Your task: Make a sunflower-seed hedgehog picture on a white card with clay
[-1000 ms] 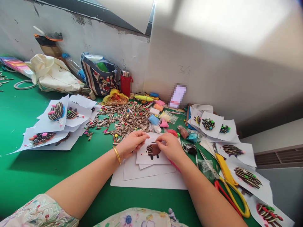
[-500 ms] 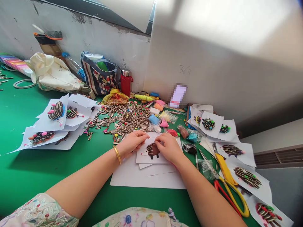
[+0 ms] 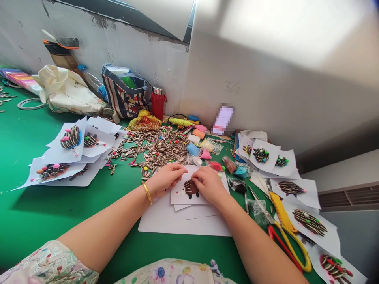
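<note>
In front of me a small white card (image 3: 177, 199) bears a brown clay hedgehog (image 3: 191, 190), with several striped sunflower seeds stuck at its head end and dark feet below. My right hand (image 3: 209, 184) is closed in a pinch, thumb and fingertips at the hedgehog's upper right. Whatever those fingertips hold is hidden. At the card's left edge is my left hand (image 3: 166, 179), its thumb and fingers pressed together; I cannot make out what they hold. White sheets of paper (image 3: 183, 227) lie under the card. Past my hands spreads a pile of sunflower seeds (image 3: 166, 144).
Finished hedgehog cards lie in a stack (image 3: 71, 144) on the left and in a row (image 3: 309, 221) on the right. Yellow-handled scissors (image 3: 296, 244) and a yellow cutter (image 3: 280, 209) lie near my right forearm. Clay packets, a red flask (image 3: 157, 104) and bags stand farther back.
My right hand has shifted slightly, its fingertips now lower on the hedgehog's upper right. My left hand stays nearly where it was.
</note>
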`<state>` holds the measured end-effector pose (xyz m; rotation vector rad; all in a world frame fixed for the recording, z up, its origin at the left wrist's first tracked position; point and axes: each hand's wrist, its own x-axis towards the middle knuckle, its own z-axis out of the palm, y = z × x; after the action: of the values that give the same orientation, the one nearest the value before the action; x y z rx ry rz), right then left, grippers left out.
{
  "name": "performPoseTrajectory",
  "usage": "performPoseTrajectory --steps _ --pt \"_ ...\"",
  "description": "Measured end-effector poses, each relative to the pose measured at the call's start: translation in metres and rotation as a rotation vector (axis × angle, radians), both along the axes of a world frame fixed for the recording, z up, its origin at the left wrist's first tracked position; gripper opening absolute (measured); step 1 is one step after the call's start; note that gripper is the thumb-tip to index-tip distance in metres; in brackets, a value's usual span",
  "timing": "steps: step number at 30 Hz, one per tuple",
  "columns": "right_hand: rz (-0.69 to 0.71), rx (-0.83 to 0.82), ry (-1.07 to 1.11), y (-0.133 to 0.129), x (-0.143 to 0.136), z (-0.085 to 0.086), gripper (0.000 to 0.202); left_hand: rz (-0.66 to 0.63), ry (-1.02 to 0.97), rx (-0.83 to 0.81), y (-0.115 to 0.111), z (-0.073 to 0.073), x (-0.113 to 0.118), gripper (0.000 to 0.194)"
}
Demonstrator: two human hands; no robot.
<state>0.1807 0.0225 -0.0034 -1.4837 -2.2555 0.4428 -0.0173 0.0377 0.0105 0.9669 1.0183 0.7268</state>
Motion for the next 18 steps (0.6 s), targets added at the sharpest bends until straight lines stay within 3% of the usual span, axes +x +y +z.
performPoseTrajectory --steps 18 --pt "0.060 0.123 -0.130 0.0004 -0.0036 -0.0060 0.017 -0.007 0.000 -0.002 -0.0001 -0.0017 0.0000 0.036"
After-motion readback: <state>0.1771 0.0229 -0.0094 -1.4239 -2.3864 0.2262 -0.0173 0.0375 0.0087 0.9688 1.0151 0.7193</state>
